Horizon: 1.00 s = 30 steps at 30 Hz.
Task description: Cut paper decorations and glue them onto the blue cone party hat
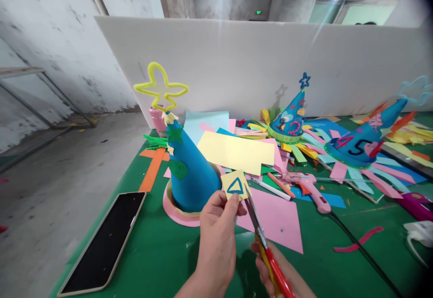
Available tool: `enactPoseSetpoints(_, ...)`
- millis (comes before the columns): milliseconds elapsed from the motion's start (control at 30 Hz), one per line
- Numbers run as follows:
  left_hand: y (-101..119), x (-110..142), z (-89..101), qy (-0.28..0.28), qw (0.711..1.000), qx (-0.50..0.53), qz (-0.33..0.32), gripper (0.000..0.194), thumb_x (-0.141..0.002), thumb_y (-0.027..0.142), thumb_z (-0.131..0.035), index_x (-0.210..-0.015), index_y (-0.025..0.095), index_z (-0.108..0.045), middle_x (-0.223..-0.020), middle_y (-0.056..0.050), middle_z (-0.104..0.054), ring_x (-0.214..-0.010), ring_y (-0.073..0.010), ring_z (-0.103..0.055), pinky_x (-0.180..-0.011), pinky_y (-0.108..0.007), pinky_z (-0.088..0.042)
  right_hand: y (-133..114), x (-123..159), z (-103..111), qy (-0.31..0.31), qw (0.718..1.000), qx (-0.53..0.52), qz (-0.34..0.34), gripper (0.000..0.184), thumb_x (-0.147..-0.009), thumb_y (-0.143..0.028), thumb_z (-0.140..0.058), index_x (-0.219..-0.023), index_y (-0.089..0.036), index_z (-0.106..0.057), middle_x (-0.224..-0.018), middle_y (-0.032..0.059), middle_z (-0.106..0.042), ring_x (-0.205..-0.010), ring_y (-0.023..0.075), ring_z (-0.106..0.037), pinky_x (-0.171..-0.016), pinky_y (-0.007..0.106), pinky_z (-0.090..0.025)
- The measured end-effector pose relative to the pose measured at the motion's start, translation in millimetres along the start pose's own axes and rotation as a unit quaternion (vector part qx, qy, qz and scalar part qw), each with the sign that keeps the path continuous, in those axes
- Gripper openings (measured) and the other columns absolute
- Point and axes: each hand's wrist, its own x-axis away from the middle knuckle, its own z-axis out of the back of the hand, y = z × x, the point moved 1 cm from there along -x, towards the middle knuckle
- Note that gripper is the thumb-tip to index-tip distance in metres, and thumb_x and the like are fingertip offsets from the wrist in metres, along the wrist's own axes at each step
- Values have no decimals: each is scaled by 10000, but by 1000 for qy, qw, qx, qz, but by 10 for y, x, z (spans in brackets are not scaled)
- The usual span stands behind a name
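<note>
My left hand (216, 226) pinches a small yellow paper piece (235, 185) with a blue triangle drawn on it, held up above the green table (162, 253). Gripped in my right hand (267, 266) is a pair of red-handled scissors (262, 239), and their blades touch the right edge of the yellow piece. Just behind the piece stands a blue cone hat (189, 167) on a pink brim, topped with a yellow pipe-cleaner star (160, 88).
A dark tablet (103, 239) lies at the left table edge. A pink sheet (277, 217), a pale yellow sheet (237, 151), a pink glue gun (307, 185) with its cord, two decorated blue hats (291, 117) (365, 135) and paper strips lie around. A white board (237, 59) stands behind.
</note>
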Motion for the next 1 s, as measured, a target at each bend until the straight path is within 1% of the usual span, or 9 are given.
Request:
enactPoseSetpoints(67,-15,13,-18,-3,1000,1,-9,173,-749,249,-584,-609,175,-515,-576,28,-534,-600,-98,-464,-616,-197,-385,-11,-13,-45,6,997,-53,-47,448,-679,-640,-486,-857,-255,-631,-554,-26,-528,-470,105,-522,-457,217,-437)
enactPoseSetpoints(133,-26,30,-33,-7,1000,-5,-19,178,-752,249,-582,-603,173,-522,-586,22,-543,-618,-103,-474,-634,-203,-388,-22,-37,-90,11,991,-106,-83,418,-638,-609,-565,-816,-236,-628,-530,-44,-484,-417,74,-458,-396,179,-380)
enactPoseSetpoints(233,-36,56,-52,5,1000,-10,-26,176,-741,246,-594,-598,170,-526,-581,20,-543,-621,-108,-481,-639,-207,-389,-21,-87,-141,4,983,-161,-91,437,-584,-585,-633,-804,-209,-612,-494,-72,-418,-364,33,-353,-333,134,-284)
enactPoseSetpoints(333,-40,80,-71,22,1000,2,-23,169,-724,238,-611,-598,166,-525,-568,22,-548,-605,-105,-481,-629,-203,-388,7,-129,-151,-6,978,-180,-105,489,-559,-602,-643,-818,-191,-587,-467,-86,-390,-354,27,-315,-322,124,-256)
enactPoseSetpoints(433,-39,95,-87,27,999,18,-21,155,-722,233,-615,-616,162,-529,-566,20,-560,-591,-103,-485,-629,-209,-388,28,-144,-133,-18,974,-188,-123,488,-570,-593,-644,-825,-183,-573,-453,-88,-386,-359,36,-313,-326,135,-257)
enactPoseSetpoints(500,-42,98,-95,29,999,22,-21,151,-726,226,-614,-621,157,-529,-565,19,-562,-587,-101,-487,-630,-212,-387,29,-143,-118,-20,973,-194,-126,476,-590,-588,-631,-832,-182,-575,-458,-82,-400,-367,44,-340,-342,146,-282)
enactPoseSetpoints(667,-60,95,-107,31,999,24,-22,140,-731,207,-610,-629,151,-533,-563,21,-561,-585,-97,-486,-631,-216,-385,26,-143,-109,5,975,-192,-116,425,-602,-540,-650,-818,-180,-584,-473,-80,-437,-363,44,-381,-354,155,-310)
enactPoseSetpoints(867,-75,74,-99,25,999,21,-27,157,-740,205,-602,-614,149,-527,-567,19,-565,-599,-98,-491,-637,-213,-383,42,-126,-150,12,975,-199,-102,433,-590,-561,-647,-800,-189,-577,-450,-98,-406,-334,30,-373,-335,140,-298)
enactPoseSetpoints(1000,-82,70,-88,24,999,21,-32,157,-738,204,-605,-612,148,-529,-563,16,-565,-596,-100,-485,-636,-217,-382,5,-74,-171,13,973,-202,-106,464,-588,-592,-626,-823,-195,-576,-467,-92,-416,-336,35,-389,-345,151,-325)
